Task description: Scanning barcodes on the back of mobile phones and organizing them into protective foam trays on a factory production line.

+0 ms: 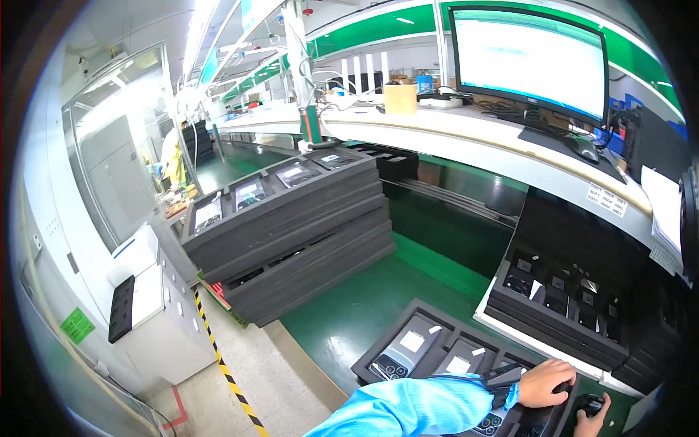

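Note:
My left hand [546, 383], at the end of a light blue sleeve, reaches over the right side of a dark foam tray [362, 364]. Its fingers curl down at the tray's right edge around something dark that they mostly hide. Close by on the right, my right hand [595, 418] is closed on a small black rounded object [590, 403]; its kind does not show. In the tray lie several smartphones, back side up, with camera lenses and white labels; one phone [412, 339] is at the left end and another phone [464, 358] beside it. My left sleeve covers part of the tray.
A tall stack of grey foam trays [313, 218] with phones on top stands on the left. Another phone tray [561, 320] sits at the right, under a white bench [466, 146] bearing a monitor [531, 58] and a mouse [583, 148]. A white cabinet [164, 328] stands far left.

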A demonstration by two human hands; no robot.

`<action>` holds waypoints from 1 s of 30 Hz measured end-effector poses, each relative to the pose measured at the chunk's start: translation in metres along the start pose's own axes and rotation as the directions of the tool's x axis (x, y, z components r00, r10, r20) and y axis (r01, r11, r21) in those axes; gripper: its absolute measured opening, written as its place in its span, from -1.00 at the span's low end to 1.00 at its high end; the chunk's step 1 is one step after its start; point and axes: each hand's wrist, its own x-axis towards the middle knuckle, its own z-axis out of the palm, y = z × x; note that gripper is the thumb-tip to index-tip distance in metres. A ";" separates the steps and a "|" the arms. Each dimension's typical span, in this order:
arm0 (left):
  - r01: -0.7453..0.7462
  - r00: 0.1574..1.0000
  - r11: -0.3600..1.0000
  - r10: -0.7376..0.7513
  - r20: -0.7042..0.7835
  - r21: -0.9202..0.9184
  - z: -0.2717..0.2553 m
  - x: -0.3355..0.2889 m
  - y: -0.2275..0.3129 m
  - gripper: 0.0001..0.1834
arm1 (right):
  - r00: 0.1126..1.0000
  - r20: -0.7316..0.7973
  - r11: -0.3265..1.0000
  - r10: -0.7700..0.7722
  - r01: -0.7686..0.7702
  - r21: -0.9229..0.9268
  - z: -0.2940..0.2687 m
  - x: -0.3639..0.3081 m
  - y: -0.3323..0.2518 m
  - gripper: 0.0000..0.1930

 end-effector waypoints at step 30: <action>0.001 1.000 1.000 -0.001 0.006 0.024 -0.004 0.001 0.003 -0.69 | 1.000 0.004 1.000 0.016 -0.016 -0.001 -0.002 0.001 -0.006 -0.33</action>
